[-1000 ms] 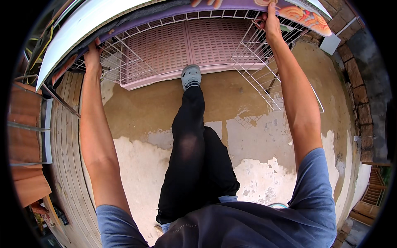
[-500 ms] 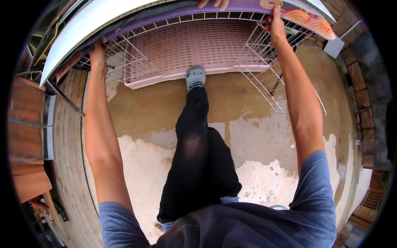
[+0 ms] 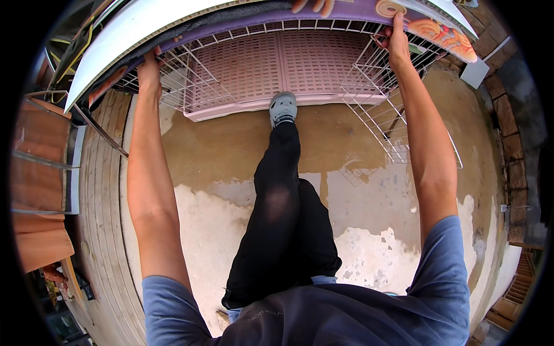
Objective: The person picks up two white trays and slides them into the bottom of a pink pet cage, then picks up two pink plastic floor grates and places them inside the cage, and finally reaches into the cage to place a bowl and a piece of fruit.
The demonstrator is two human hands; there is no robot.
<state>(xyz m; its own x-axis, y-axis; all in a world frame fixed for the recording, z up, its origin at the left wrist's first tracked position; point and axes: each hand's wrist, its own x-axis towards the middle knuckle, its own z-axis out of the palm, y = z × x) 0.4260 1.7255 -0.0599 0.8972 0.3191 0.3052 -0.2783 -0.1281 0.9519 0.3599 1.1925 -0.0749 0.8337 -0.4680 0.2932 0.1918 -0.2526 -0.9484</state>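
Observation:
A white wire cage [image 3: 369,138] with a pink slatted floor tray [image 3: 231,63] stands in front of me, its door hanging outward at the right. A purple printed sheet [image 3: 340,10] covers its top front edge. My right hand [image 3: 397,45] is closed on the right part of that edge, thumb over the sheet and fingers curled under by the wires. At the left part, my left hand [image 3: 149,72] is closed on the same edge, its fingertips partly hidden. My grey clog [image 3: 283,108] is up against the tray's front rim.
White boards [image 3: 109,57] and a dark grey cloth [image 3: 219,20] lie above the sheet. Wooden planks [image 3: 104,202] run along the left, beside a brown-covered metal frame [image 3: 43,167]. Bricks [image 3: 505,121] edge the right side. The concrete floor [image 3: 231,144] is partly wet.
The whole scene has shifted slightly to the right in the picture. Both hands keep their grip on the cage's edge, and the clog stays at the tray.

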